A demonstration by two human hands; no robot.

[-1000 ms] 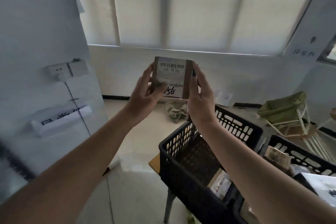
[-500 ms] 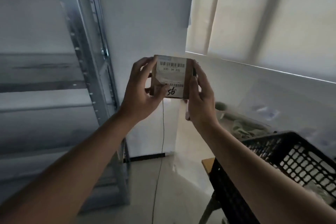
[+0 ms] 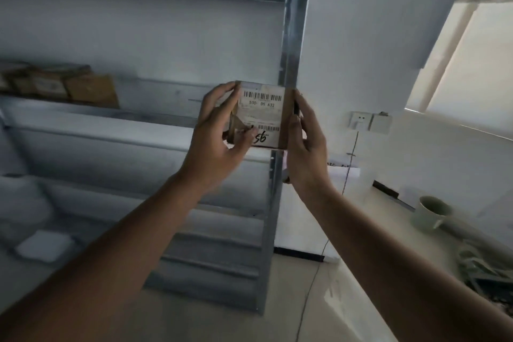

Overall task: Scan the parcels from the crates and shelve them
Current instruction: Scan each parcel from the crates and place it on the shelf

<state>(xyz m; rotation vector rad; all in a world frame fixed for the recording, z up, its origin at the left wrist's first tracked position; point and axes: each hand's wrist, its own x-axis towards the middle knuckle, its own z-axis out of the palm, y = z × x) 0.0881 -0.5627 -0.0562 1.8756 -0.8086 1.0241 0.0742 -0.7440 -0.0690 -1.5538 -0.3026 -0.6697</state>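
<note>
**Head view: parcel held up in both hands before the shelving**

Head camera, both arms raised. The left hand (image 3: 215, 130) is curled round the left edge of a small cardboard parcel (image 3: 263, 115), thumb pressed on the lower left corner of its white label, fingers wrapped behind. The right hand (image 3: 306, 153) is clamped on the right edge, thumb on the front face, remaining fingers behind and out of sight. The parcel is held upright, label toward the camera; two barcodes and a handwritten "56" are seen on it.

Behind the parcel a metal shelving unit (image 3: 155, 119) is seen, its right upright post just behind the parcel. Brown boxes (image 3: 63, 85) are stacked on the middle shelf, far left, well apart from the hands. A wall socket (image 3: 370, 121) is mounted right of the post, a cable hanging below it. A pale mug (image 3: 430, 212) is seen lower right, blurred.
</note>
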